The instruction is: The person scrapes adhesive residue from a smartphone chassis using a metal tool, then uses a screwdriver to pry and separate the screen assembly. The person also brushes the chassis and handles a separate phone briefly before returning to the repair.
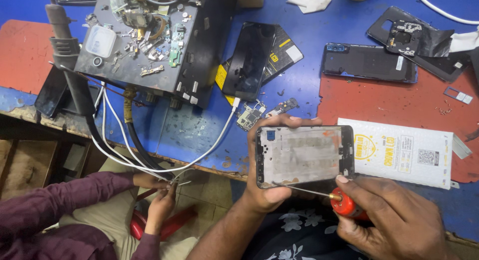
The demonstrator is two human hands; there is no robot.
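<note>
Nearest, the right hand [399, 217] is closed around a red-handled screwdriver [344, 204], its thin metal shaft reaching left to the near edge of a phone frame [304, 155]. The left hand [272, 177] grips that frame from below and behind, thumb at its near left corner and fingertips curled over the far edge, so the frame sits level between the two hands, bare inner face up. To the near left, another person's hands [159, 190], in dark purple sleeves, pinch the end of a white cable [209, 147].

Just right of the frame lies a white padded packet [409, 152] on the red part of the workbench [389, 98]. Just beyond the frame, small circuit boards [252, 115] rest on the blue surface. Farther off, a black phone [249, 58] lies face up on a black and yellow box, a dark back cover [366, 63] lies to the right, and a grey box littered with small parts [144, 35] stands at the far left
</note>
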